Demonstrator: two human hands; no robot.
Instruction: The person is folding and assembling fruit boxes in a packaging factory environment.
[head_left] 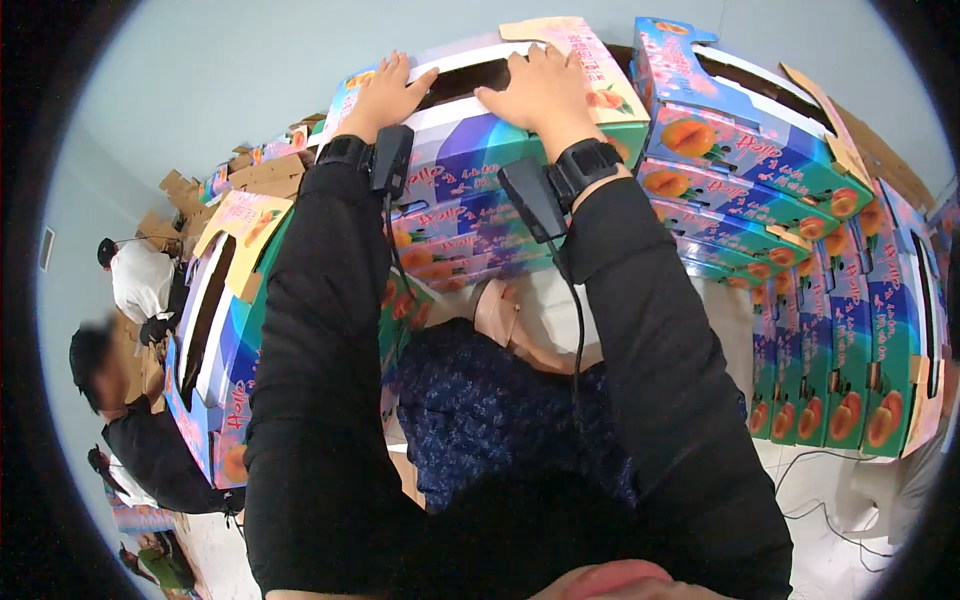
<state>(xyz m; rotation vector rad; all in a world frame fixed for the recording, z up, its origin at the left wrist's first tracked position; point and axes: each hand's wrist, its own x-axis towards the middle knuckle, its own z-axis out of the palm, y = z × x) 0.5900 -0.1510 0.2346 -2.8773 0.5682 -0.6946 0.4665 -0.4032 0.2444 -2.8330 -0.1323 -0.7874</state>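
Your left hand (386, 97) and right hand (545, 92) lie fingers wide on the printed carton (460, 138) topping the middle stack (455, 225). Probably stiff, crushable card, weight unclear; best held by its sides.

Beside my right hand (545, 92), red characters (586, 58) stand on the cream panel (612, 75); the stacked boxes (722, 200) at right carry slanted red script (762, 150).

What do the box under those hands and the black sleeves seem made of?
The box looks like printed cardboard, perhaps slightly glossy: thin folded flaps show. The black sleeves look like matte cloth, judging by soft creases; the exact fibre can't be told.
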